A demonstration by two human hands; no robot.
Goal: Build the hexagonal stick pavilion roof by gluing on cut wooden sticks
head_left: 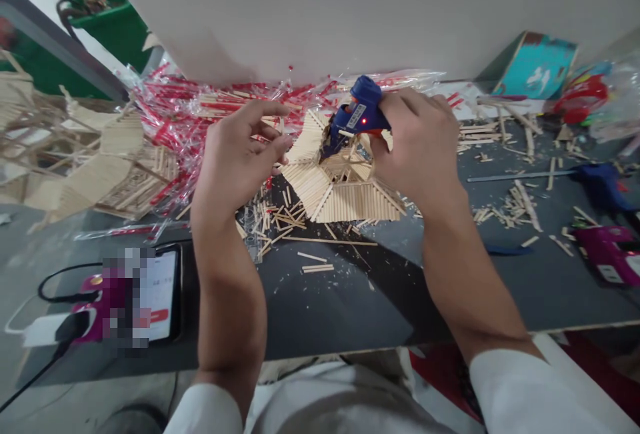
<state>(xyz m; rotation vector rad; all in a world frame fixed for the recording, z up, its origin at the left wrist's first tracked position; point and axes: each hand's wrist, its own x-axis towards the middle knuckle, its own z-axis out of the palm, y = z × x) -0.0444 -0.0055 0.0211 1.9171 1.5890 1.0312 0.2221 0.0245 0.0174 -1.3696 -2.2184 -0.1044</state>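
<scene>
My right hand (417, 137) is wrapped round a blue hot glue gun (356, 111) with a small red light lit on its side. The gun points down and left, its nozzle at the top opening of a wooden stick model (350, 202), which has sloping panels of thin sticks like a roof. My left hand (245, 157) is at the model's left edge, fingers loosely curled, with a gap between index finger and thumb. Nothing clear shows in it, and I cannot tell whether its fingertips touch the model.
Loose sticks (317, 268) and scraps litter the dark table (340, 314). Behind lie plastic-wrapped red bundles (200, 111). Larger stick models (75, 161) stand left, near a phone (163, 294) and cables. At right are a second glue gun (603, 184) and a purple box (607, 254).
</scene>
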